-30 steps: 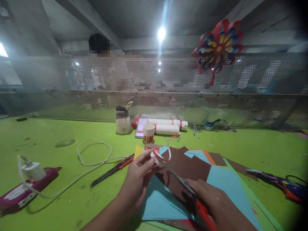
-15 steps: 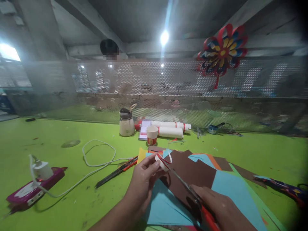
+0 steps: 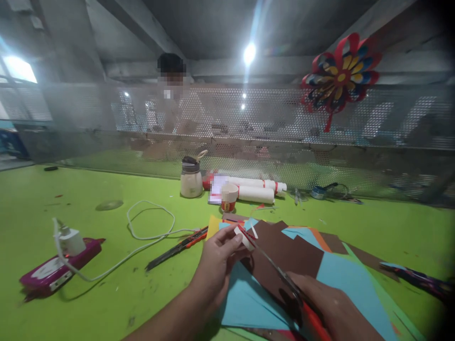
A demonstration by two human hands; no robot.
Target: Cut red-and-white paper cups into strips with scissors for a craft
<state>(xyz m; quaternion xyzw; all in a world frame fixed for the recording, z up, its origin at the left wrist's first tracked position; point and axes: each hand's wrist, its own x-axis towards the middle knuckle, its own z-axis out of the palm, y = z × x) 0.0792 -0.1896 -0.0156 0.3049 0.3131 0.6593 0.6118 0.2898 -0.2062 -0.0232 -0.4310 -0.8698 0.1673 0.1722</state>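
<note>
My left hand pinches a small curved piece of white and red paper between thumb and fingers, above the stacked sheets. A narrow white strip sticks up beside that piece. My right hand is wrapped round the red handles of a pair of scissors. The blades point up and left, their tips at the paper piece. Underneath lie a brown sheet and light blue sheets. How far apart the blades are at the tips is hard to make out.
Left of the sheets lie a black-and-orange cutter knife and a purple power strip with a white cable. Behind stand a paper cup, a jar and white rolls. A perforated screen closes the back; a person is beyond it.
The view has shifted slightly, so the table things appear further right. The white strip beside the paper piece looks less looped than before. Both hands keep their grip.
</note>
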